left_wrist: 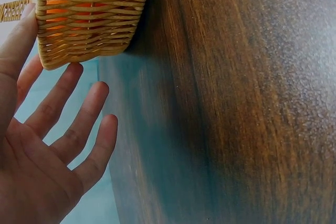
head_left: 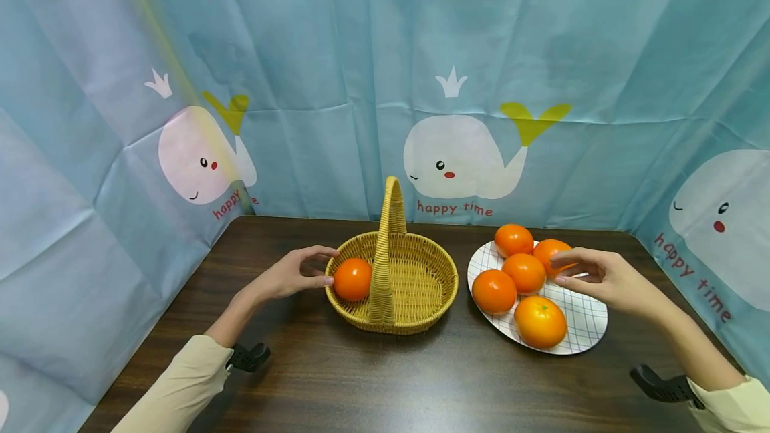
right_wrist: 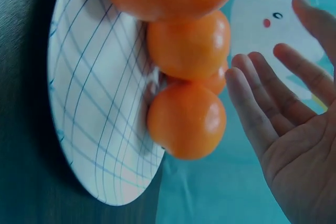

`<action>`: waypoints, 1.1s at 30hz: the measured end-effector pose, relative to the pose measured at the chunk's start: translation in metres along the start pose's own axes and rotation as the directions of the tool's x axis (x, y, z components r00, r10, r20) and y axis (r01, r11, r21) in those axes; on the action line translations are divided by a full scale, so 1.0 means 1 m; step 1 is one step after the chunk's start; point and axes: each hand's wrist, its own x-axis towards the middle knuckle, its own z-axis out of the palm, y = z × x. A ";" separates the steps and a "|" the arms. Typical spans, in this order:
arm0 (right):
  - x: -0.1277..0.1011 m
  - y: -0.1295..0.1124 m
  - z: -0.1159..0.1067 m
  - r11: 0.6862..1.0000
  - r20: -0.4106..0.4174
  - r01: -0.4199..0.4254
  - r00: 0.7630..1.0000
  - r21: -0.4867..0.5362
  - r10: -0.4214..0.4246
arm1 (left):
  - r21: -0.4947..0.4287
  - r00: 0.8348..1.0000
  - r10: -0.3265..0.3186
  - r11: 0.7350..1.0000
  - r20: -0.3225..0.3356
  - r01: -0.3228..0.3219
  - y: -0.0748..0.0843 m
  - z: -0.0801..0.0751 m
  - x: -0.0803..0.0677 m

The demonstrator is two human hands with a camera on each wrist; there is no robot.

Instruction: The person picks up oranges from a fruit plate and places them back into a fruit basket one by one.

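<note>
Head view: curtain [head_left: 361, 52] reads "happy time"; both hands spread, holding nothing.

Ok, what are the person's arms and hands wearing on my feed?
Both hands, left hand and right hand, are bare, with no gloves or rings visible. Cream long sleeves are pushed back from the wrists, and a black mount is strapped at each cuff.
</note>
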 end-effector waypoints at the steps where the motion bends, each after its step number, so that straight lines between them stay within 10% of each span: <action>1: -0.002 0.001 0.000 1.000 0.007 -0.001 1.000 0.004 0.001 | -0.003 1.000 0.002 1.000 0.002 -0.002 0.000 0.000 0.000; 33: -0.022 0.008 0.018 0.960 0.253 -0.023 0.966 0.278 -0.050 | -0.007 1.000 0.015 1.000 0.007 -0.015 0.004 0.000 -0.001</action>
